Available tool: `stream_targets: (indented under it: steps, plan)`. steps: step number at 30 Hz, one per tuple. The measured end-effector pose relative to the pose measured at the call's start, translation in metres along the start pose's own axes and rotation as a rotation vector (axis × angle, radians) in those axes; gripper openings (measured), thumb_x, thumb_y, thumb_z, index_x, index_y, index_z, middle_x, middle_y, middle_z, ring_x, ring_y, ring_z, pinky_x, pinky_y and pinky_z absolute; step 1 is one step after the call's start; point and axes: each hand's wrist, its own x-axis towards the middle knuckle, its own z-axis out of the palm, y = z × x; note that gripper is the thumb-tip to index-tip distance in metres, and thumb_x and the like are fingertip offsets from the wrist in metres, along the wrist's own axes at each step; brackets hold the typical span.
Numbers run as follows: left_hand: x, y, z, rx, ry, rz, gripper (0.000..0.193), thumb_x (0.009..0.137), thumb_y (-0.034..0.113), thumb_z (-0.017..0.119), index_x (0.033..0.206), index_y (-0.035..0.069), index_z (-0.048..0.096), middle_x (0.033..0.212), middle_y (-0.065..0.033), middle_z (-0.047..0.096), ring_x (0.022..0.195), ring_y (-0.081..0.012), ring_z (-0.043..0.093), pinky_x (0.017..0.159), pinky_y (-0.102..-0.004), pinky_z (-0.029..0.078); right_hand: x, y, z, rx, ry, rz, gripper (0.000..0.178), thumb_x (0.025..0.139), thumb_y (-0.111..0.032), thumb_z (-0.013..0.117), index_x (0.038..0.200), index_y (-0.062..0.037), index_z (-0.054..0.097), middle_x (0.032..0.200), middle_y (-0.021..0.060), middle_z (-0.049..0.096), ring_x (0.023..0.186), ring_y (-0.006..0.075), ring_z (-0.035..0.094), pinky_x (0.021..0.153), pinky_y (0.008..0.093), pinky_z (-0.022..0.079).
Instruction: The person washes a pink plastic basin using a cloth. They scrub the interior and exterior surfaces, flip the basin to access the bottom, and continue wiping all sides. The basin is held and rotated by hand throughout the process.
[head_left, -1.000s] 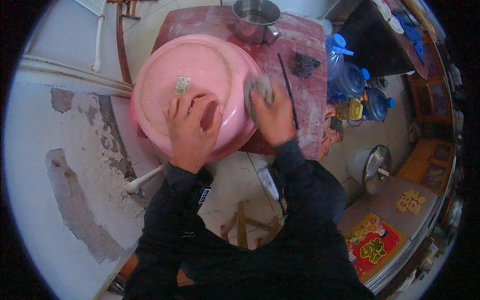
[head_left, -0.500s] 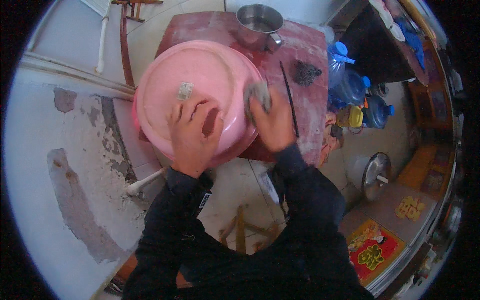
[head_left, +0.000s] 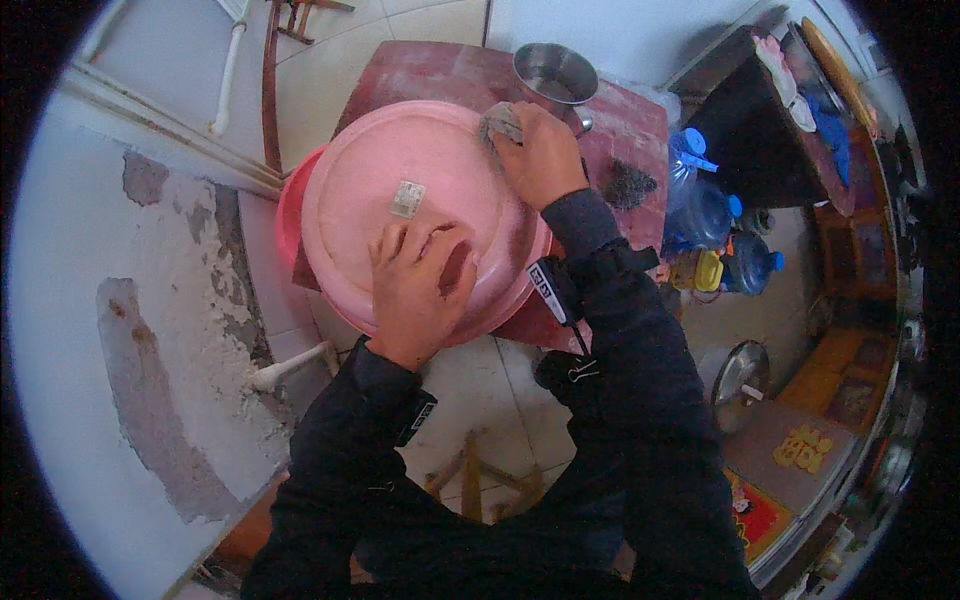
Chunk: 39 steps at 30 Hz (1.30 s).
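Observation:
A pink plastic basin (head_left: 350, 190) lies upside down, a small white label (head_left: 408, 198) on its bottom. A second, brighter pink rim (head_left: 289, 215) shows under its left side. My left hand (head_left: 415, 300) rests on the near part of the basin, fingers bent and apart. On the far right edge of the basin, my right hand (head_left: 548, 160) presses a grey cloth (head_left: 497, 125), bunched under the fingers.
The basin stands on a worn red table (head_left: 420, 65). Behind my right hand is a metal mug (head_left: 555, 78) with a handle; a dark scouring pad (head_left: 628, 187) lies to the right. Blue-capped plastic bottles (head_left: 705, 210) and a round metal lid (head_left: 742, 385) are on the right-hand floor.
My right hand has moved the cloth from the basin's right side up to its far right edge. My left hand stays on the basin. The whole view has shifted slightly.

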Motion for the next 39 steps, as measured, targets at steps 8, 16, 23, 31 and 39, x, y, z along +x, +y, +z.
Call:
stream_targets:
  steps: [8,16,23,31,39]
  plan:
    - [0.002,0.003,-0.003,-0.051,0.034,-0.007,0.024,0.083,0.016,0.074,0.107,0.013,0.071,0.112,-0.0038,0.064,0.103,-0.0304,0.056,0.087,-0.0445,0.041,-0.104,-0.041,-0.049,0.184,-0.099,0.142,0.025,0.092,-0.017,0.071,0.109,0.0001,0.066,0.100,0.0261,0.066,0.093,0.0490,0.063,0.079,0.0465,0.052]
    - [-0.001,0.004,-0.006,-0.009,-0.038,-0.044,0.025,0.086,0.019,0.075,0.109,0.014,0.071,0.117,-0.0039,0.065,0.108,-0.0299,0.056,0.093,-0.0444,0.042,-0.005,-0.005,-0.007,-0.061,-0.103,0.019,0.027,0.091,-0.021,0.070,0.107,-0.0003,0.065,0.100,0.0261,0.067,0.093,0.0481,0.065,0.079,0.0557,0.051]
    - [0.000,0.004,-0.006,-0.044,-0.015,-0.045,0.027,0.083,0.018,0.076,0.109,0.014,0.070,0.115,-0.0033,0.064,0.106,-0.0293,0.056,0.091,-0.0445,0.041,-0.013,-0.004,-0.009,0.052,-0.015,-0.059,0.022,0.093,-0.019,0.068,0.101,0.0010,0.064,0.098,0.0260,0.067,0.092,0.0483,0.065,0.078,0.0539,0.051]
    - [0.000,0.005,-0.006,-0.020,-0.010,-0.041,0.027,0.082,0.017,0.076,0.108,0.014,0.070,0.116,-0.0035,0.065,0.106,-0.0301,0.056,0.090,-0.0446,0.043,-0.073,-0.027,-0.044,0.119,-0.153,0.094,0.025,0.095,-0.023,0.068,0.105,-0.0002,0.064,0.095,0.0266,0.068,0.090,0.0487,0.066,0.075,0.0530,0.051]
    - [0.000,0.004,-0.004,-0.013,-0.025,-0.048,0.027,0.082,0.018,0.077,0.108,0.014,0.070,0.116,-0.0035,0.065,0.107,-0.0299,0.057,0.092,-0.0446,0.043,0.002,0.009,-0.006,0.014,-0.080,0.032,0.027,0.095,-0.023,0.067,0.111,-0.0010,0.066,0.102,0.0263,0.069,0.095,0.0482,0.066,0.080,0.0539,0.052]
